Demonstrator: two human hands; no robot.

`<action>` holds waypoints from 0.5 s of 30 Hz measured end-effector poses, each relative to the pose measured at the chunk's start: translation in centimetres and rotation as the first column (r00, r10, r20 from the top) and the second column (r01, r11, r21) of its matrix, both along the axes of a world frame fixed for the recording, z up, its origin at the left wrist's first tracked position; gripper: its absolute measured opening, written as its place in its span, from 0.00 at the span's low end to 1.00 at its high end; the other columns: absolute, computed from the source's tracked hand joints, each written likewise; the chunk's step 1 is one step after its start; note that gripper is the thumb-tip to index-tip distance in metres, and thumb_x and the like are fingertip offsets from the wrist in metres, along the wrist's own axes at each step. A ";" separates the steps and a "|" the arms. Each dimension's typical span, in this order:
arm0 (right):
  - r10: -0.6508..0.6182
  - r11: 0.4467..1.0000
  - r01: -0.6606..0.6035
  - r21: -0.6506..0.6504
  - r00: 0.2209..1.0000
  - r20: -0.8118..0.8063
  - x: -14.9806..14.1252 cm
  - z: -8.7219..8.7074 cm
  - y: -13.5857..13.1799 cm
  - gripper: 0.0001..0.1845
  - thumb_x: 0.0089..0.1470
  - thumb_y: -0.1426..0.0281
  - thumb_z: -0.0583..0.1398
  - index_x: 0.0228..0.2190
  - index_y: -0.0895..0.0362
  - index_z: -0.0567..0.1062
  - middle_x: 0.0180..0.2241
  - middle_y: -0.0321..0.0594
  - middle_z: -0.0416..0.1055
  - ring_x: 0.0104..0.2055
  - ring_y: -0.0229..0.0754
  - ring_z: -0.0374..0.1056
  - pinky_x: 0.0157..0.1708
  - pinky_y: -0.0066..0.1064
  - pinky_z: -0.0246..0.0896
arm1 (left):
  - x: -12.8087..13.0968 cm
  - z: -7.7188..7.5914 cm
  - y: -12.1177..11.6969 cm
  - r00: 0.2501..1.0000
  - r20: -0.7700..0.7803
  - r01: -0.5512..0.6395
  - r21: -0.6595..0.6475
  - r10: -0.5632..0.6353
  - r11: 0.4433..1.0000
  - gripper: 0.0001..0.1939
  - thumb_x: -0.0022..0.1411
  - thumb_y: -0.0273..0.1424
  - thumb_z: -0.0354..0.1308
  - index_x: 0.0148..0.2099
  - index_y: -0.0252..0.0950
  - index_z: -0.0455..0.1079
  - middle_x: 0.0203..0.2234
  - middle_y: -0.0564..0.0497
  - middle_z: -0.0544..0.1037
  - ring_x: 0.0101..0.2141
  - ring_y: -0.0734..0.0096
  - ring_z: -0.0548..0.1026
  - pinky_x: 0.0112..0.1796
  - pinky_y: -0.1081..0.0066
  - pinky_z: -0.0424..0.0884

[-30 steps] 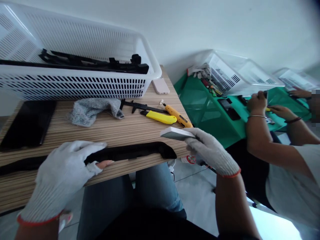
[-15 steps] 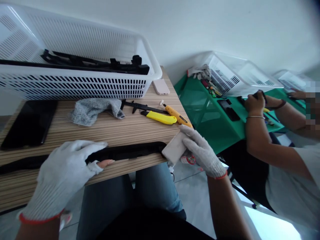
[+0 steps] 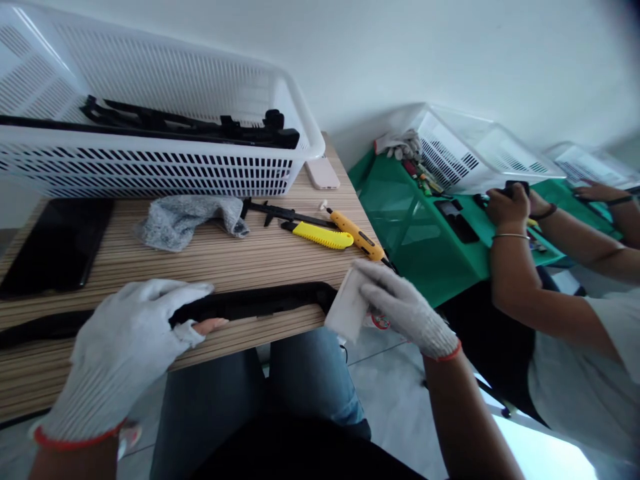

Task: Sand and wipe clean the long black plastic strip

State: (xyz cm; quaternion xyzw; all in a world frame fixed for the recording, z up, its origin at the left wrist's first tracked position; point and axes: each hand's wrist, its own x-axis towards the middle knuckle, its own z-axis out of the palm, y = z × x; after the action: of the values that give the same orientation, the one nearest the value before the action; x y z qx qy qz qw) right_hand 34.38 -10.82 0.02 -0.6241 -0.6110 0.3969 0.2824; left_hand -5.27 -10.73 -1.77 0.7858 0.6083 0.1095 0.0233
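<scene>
My left hand [image 3: 125,350], in a white knit glove with a torn fingertip, is closed round a long black plastic strip [image 3: 250,303] that lies along the front of the striped wooden table [image 3: 240,257]. My right hand [image 3: 400,307], also gloved, grips a flat pale block [image 3: 346,312] and presses it against the strip's right end at the table's corner.
A white slatted basket [image 3: 150,167] with black parts stands at the back. A grey cloth [image 3: 185,219], black caliper [image 3: 280,213], yellow cutter [image 3: 317,235], yellow-handled tool [image 3: 357,235], pink phone [image 3: 321,172] and dark tablet [image 3: 57,247] lie on the table. Another person [image 3: 550,280] works at a green table [image 3: 430,233] on the right.
My right hand brought the pale block down from above the table's edge and turned it against the strip's right end. My left hand stayed put. The other person's hands shifted.
</scene>
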 end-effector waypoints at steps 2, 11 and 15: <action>0.033 0.999 -0.034 -0.018 0.999 -0.004 -0.1 0.0 0.2 0.27 0.61 0.57 0.64 0.59 0.51 0.80 0.58 0.45 0.79 0.60 0.56 0.75 0.61 0.47 0.72 | 0.1 0.2 0.0 0.999 -0.045 0.022 0.001 -0.022 1.000 0.61 0.61 0.72 0.21 0.49 0.36 0.85 0.42 0.37 0.87 0.41 0.37 0.84 0.40 0.44 0.80; -0.100 0.988 0.098 0.116 0.995 0.006 -1.3 0.0 1.2 0.25 0.61 0.60 0.63 0.57 0.54 0.81 0.53 0.46 0.81 0.58 0.55 0.75 0.61 0.50 0.72 | 0.5 0.9 0.1 0.996 -0.093 0.015 0.025 -0.013 1.000 0.63 0.62 0.70 0.17 0.50 0.36 0.85 0.39 0.38 0.88 0.37 0.40 0.84 0.37 0.46 0.81; -0.151 0.961 0.147 0.235 0.989 -0.001 -2.3 -0.5 1.4 0.24 0.58 0.62 0.63 0.54 0.53 0.82 0.55 0.46 0.80 0.58 0.55 0.75 0.62 0.50 0.71 | 0.4 0.9 0.2 0.999 -0.051 0.014 0.003 -0.014 1.000 0.64 0.61 0.71 0.16 0.49 0.35 0.85 0.39 0.37 0.87 0.38 0.38 0.84 0.39 0.44 0.81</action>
State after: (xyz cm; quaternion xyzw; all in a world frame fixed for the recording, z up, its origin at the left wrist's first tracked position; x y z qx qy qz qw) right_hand 32.05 -9.38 -0.49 -0.6340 -0.6072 0.2944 0.3778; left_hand -4.85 -10.56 -0.86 0.7927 0.6029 0.0903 0.0070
